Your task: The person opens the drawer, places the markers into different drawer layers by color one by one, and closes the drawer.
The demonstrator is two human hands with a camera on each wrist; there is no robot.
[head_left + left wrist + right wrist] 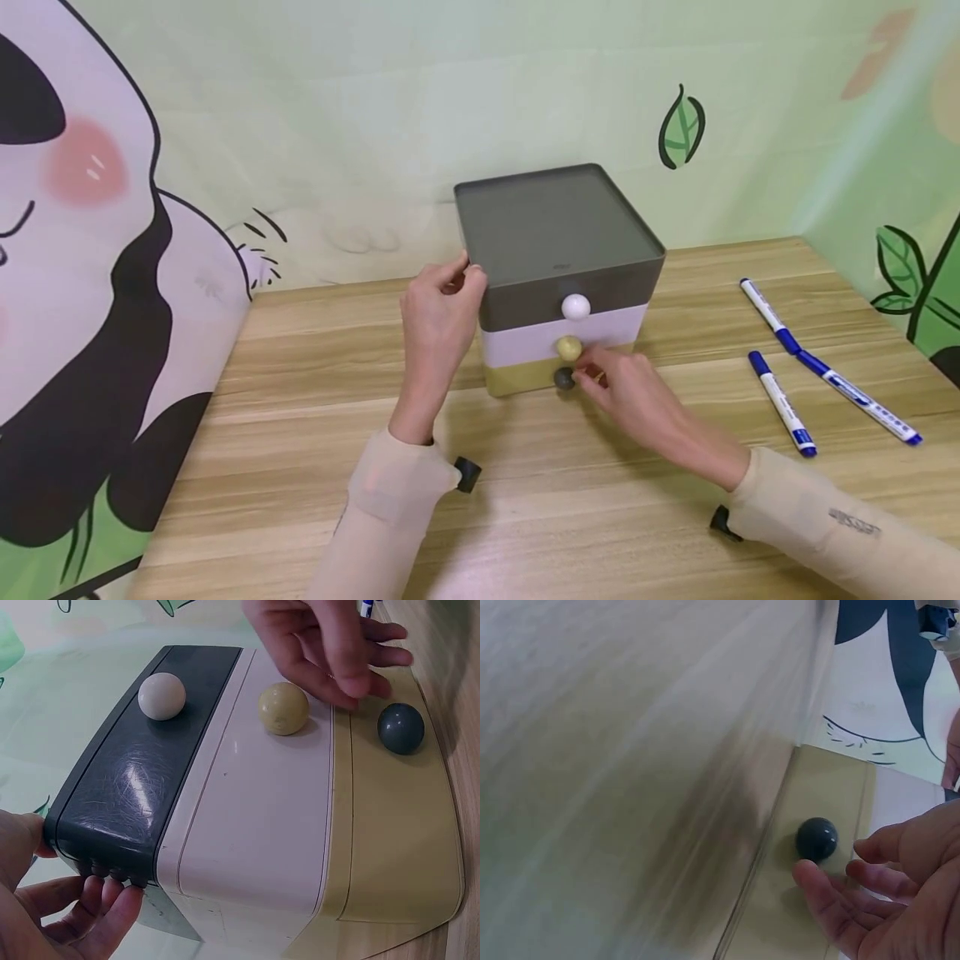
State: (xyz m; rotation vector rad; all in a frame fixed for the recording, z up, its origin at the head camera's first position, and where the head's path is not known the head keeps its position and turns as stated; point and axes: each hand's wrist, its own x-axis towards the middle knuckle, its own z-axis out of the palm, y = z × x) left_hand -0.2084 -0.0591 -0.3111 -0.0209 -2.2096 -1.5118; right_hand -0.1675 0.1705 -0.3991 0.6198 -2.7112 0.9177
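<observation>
A small three-tier drawer box point(555, 225) stands on the table, with a dark top tier, a pale middle tier and a yellow bottom tier. Each front bears a round knob: a white knob point(576, 307), a yellow knob point(568, 347) and a dark knob point(401, 728). My left hand point(438, 321) holds the top tier's left front edge between thumb and fingers. Close to the dark knob, my right hand point(641, 396) has its thumb and fingers loosely bent and spread apart. In the right wrist view, the thumb tip is right at the knob's edge. All drawers appear closed.
Several blue-and-white markers lie right of the box, among them one marker point(782, 404) nearest the hand. The wooden table point(300, 467) meets a printed backdrop point(337, 125) behind the box. Small black devices point(467, 474) sit at both sleeve cuffs.
</observation>
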